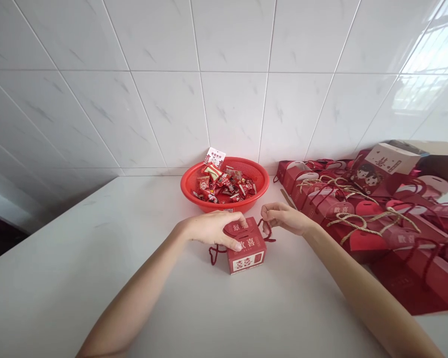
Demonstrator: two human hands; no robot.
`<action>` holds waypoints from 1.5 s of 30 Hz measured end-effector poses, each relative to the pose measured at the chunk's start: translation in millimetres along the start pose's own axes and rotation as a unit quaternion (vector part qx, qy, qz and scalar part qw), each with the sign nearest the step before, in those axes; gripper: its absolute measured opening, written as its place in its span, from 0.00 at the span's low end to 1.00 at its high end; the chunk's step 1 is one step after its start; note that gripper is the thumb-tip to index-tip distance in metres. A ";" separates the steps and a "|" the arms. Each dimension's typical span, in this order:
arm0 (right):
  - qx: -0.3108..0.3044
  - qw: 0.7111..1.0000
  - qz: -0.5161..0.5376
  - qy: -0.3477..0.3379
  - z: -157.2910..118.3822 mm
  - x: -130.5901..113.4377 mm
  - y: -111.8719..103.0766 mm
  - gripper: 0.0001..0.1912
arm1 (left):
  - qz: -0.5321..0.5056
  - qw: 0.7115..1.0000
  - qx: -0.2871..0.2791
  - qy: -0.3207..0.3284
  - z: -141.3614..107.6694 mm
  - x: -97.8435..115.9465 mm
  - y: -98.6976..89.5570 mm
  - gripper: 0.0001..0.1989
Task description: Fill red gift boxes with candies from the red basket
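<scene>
A small red gift box with printed Chinese characters stands on the white table in front of me. Across its top flaps lies my left hand, thumb on the near side and fingers over the far side, gripping it. Dark red cord comes out of the box's right side, and my right hand pinches it between thumb and fingertips. Another loop of the cord sticks out on the left, resting by the table. Just behind the box is a red plastic basket with wrapped candies inside.
Many red gift boxes with cord handles crowd the right side of the table. A box with cartoon figures lies on top of them. White tiled wall rises behind the table.
</scene>
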State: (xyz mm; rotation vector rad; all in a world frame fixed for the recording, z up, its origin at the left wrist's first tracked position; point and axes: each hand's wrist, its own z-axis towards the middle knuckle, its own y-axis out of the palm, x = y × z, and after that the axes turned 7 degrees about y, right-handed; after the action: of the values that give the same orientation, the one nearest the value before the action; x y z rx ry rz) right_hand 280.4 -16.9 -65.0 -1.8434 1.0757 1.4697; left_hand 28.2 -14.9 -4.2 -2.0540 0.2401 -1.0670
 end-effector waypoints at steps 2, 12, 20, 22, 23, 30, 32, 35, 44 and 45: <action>-0.001 0.999 0.039 -0.001 -3.3 -3.2 3.4 0.12 | 0.006 1.000 0.012 0.007 -0.6 0.6 0.2 0.25; -0.026 0.993 -0.094 -0.060 -23.2 -23.5 45.2 0.12 | 0.050 0.995 0.081 -0.033 -4.6 9.5 4.9 0.32; -0.005 0.980 -0.178 -0.090 -19.4 -13.4 52.5 0.08 | -0.154 0.955 0.222 0.122 -41.9 33.4 -4.4 0.26; 0.001 0.984 -0.150 -0.092 -25.3 -21.1 53.2 0.09 | -0.201 0.940 0.233 0.146 -47.9 37.1 -5.3 0.25; 0.006 0.987 -0.126 -0.095 -29.0 -26.0 53.6 0.09 | -0.218 0.934 0.236 0.155 -48.7 38.2 -4.8 0.24; 0.095 0.977 -0.033 -0.187 -51.4 -51.4 58.9 0.11 | -0.266 0.917 0.225 0.193 -38.5 45.1 6.2 0.22; 0.106 0.974 -0.043 -0.196 -53.2 -51.6 62.3 0.13 | -0.261 0.912 0.232 0.213 -36.8 47.5 10.6 0.21; 0.117 0.973 -0.060 -0.190 -52.5 -48.9 68.6 0.19 | -0.235 0.913 0.244 0.229 -33.4 49.1 18.3 0.21; 0.219 0.952 0.027 -0.212 -42.3 -43.1 69.3 0.13 | 0.019 0.923 0.347 0.167 -10.6 41.9 27.9 0.29; 0.215 0.953 0.032 -0.211 -40.9 -42.4 68.5 0.12 | 0.022 0.936 0.322 0.137 -8.0 40.4 28.3 0.31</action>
State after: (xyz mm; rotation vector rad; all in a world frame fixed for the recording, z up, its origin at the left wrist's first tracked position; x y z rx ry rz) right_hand 240.8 -75.9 -9.2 -1.1413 1.1319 1.4365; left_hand 52.6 -58.0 2.6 -1.3095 0.0585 -1.2086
